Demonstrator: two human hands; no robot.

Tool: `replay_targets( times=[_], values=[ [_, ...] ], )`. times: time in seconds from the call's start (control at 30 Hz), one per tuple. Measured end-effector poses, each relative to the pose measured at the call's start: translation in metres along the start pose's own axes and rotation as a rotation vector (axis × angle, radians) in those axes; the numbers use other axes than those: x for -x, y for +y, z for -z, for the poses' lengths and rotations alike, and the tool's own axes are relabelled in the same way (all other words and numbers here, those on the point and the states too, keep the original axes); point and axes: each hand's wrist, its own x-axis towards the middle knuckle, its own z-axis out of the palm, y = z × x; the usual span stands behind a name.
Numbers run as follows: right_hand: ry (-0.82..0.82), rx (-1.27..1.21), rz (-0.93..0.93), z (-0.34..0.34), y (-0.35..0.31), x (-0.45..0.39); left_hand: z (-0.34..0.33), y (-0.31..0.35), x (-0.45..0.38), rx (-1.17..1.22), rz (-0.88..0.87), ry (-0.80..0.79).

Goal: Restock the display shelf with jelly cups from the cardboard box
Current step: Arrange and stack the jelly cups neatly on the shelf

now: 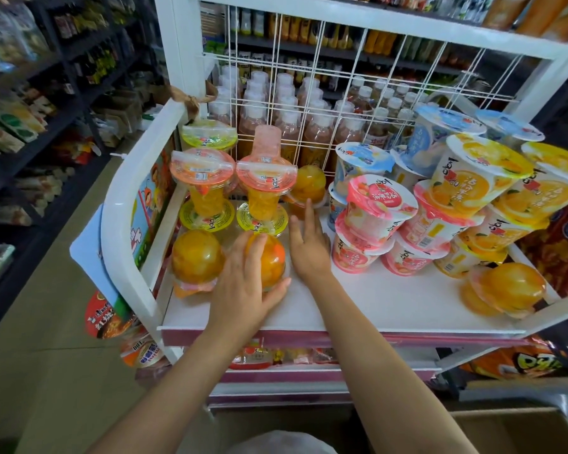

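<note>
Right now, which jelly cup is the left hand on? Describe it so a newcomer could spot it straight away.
Start at the white display shelf and go to its front left corner, where two orange dome cups sit side by side. The jelly cup is the right one of that pair. It alone has the left hand curled over it, with the open right hand flat just beside it.

Bright, even overhead light; soft shadows. Glare on glossy orange domed jelly cup point(517, 283). Wide-angle bowing at edges; dark left aisle shelving point(30, 93) blurred.
</note>
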Motion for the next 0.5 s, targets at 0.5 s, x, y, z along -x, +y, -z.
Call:
replay_targets(
  times=[0.5],
  values=[
    [-0.02, -0.122, -0.06, 0.008, -0.013, 0.008, 0.004, 0.002, 0.0, -0.008, 0.014, -0.013]
  ],
)
